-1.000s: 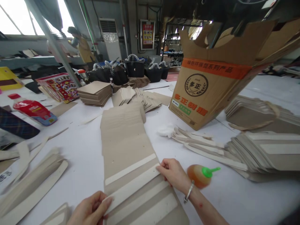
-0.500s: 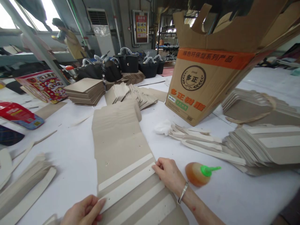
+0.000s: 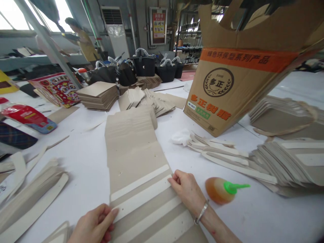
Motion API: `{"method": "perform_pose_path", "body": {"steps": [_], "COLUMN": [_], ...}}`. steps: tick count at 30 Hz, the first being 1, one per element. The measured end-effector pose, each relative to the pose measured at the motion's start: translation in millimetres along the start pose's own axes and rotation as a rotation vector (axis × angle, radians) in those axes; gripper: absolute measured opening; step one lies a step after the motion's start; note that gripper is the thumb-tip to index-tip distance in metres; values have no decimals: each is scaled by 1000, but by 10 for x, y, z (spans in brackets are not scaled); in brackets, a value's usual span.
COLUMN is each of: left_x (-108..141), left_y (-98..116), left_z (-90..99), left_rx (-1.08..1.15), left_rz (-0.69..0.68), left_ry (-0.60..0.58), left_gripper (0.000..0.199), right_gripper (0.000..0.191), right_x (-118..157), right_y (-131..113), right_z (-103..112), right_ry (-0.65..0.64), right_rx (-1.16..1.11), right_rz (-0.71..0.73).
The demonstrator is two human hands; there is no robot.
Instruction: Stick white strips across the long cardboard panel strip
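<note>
A pale strip (image 3: pixel 144 195) with a small hole near each end lies across a long row of overlapping grey-beige sheets (image 3: pixel 135 152). My left hand (image 3: pixel 95 223) pinches the strip's left end between thumb and fingers. At the strip's right end, my right hand (image 3: pixel 186 189) holds it in a pinch; a silver bracelet is on that wrist. Other pale strips lie across the sheets, above and below this one. A bottle of amber liquid with a green nozzle (image 3: pixel 221 190) lies just right of my right hand.
A cardboard box (image 3: pixel 217 91) stands at the back right. Loose strips (image 3: pixel 32 199) lie at left, and stacked pieces (image 3: pixel 286 162) at right. Behind are a board stack (image 3: pixel 98 96), black bags (image 3: pixel 144 65) and a person (image 3: pixel 84 40). A red pouch (image 3: pixel 29 116) lies at far left.
The whole view has shifted, so the scene sits slightly farther right. Both hands keep their pinch on the strip's ends, with little movement relative to the sheets.
</note>
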State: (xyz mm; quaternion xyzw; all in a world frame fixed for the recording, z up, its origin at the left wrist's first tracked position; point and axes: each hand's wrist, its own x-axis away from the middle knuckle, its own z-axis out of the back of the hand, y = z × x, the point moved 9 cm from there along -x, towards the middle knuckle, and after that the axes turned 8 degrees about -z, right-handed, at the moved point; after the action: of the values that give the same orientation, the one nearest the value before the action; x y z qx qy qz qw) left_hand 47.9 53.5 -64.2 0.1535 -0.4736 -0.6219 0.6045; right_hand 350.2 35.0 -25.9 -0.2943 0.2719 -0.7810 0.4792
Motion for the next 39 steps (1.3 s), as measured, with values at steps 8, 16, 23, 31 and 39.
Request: {"method": "perform_pose_path", "body": {"steps": [8,16,23,31,39], "left_x": [32,23,14,45,68], "left_y": [161,65,52,127,211], "left_z": [52,109,109,137,148], "left_rx": [-7,19,8,-95,-198], "left_rz": [-22,-2,-16,-32,-72], "left_ry": [-13,48,41,59,63], "left_gripper": [43,28,23,24,25], "right_gripper": [31,39,39,39,36], "right_x": [-30,-43,-68,-54,-58], "right_y": [57,99,130,124,90], "right_z": [-128,-206,-241,-236,-231], "right_ry": [-59,-89,-102,-89,-90], "right_rx": [28,96,128,128,128], "right_rz": [13,-3,-18,-3,-5]}}
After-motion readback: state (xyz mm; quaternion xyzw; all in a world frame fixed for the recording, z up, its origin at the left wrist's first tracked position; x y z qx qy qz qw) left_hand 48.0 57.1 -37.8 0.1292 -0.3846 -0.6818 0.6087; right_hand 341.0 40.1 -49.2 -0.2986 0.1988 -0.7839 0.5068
